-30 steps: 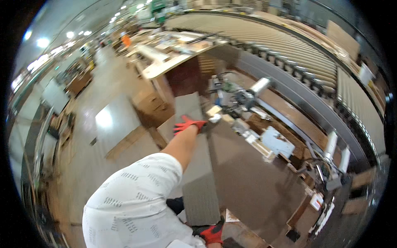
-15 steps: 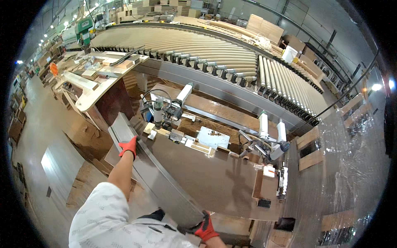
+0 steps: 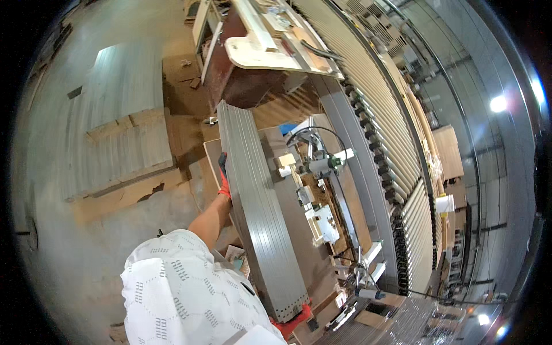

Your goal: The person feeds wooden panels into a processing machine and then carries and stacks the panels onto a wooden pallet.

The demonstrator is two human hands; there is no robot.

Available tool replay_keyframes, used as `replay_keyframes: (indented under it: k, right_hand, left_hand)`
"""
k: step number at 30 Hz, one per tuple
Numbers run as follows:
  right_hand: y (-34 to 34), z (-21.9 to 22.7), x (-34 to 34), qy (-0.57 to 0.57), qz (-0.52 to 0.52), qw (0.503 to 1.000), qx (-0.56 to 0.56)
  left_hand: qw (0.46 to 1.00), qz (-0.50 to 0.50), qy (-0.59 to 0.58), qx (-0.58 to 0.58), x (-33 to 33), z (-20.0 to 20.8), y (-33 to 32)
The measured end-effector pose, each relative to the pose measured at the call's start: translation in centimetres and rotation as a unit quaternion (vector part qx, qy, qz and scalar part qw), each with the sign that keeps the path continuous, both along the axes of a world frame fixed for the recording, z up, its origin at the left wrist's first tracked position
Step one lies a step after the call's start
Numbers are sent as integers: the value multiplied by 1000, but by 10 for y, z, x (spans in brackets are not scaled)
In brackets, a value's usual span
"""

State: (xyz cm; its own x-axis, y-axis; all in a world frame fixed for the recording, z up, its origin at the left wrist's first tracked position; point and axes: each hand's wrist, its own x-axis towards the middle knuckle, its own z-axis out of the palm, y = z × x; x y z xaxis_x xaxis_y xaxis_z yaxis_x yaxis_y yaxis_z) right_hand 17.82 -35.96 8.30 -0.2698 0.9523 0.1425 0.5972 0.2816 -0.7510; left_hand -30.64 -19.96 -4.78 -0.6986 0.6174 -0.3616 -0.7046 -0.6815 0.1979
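Across the front of me lies a bundle of long grey boards point(image 3: 259, 213), with lengthwise lines between them and small dark holes at the near end. My left hand point(image 3: 224, 177), in a red glove with dark fingers, grips its left long side. At the bundle's near right end, my right hand point(image 3: 298, 323) holds the corner, its fingers partly hidden by the boards. Beneath and to the right is a brown worktop point(image 3: 313, 259). Beside it stand clamp-like machine parts point(image 3: 322, 164) with black hoses.
A large stack of grey boards point(image 3: 115, 126) lies on the floor at left. Beyond the bundle stands a cluttered wooden table point(image 3: 259, 56). A roller conveyor point(image 3: 376, 115) runs along the right side. Plastic-wrapped material point(image 3: 402, 319) sits at the lower right.
My view has swung left and tilted, so the scene appears turned. The grey bundle has rolled to show its lined, holed face. Both hands still hold it.
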Motion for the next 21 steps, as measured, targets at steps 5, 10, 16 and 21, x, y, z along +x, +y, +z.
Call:
replay_keyframes:
  k: [5, 10, 16, 21]
  right_hand:
    - [25, -58, 83, -180, 122, 972, 86]
    - [64, -52, 42, 74, 184, 980, 7]
    - [66, -42, 3, 93, 384, 917, -55]
    - [51, -96, -45, 161, 519, 823, -166]
  left_hand:
    - [999, 43, -2, 11, -20, 17, -61]
    - [995, 99, 17, -8, -15, 42, -164]
    - [974, 213, 78, 7, 4, 15, -339]
    - [923, 370, 89, -63, 59, -4, -540]
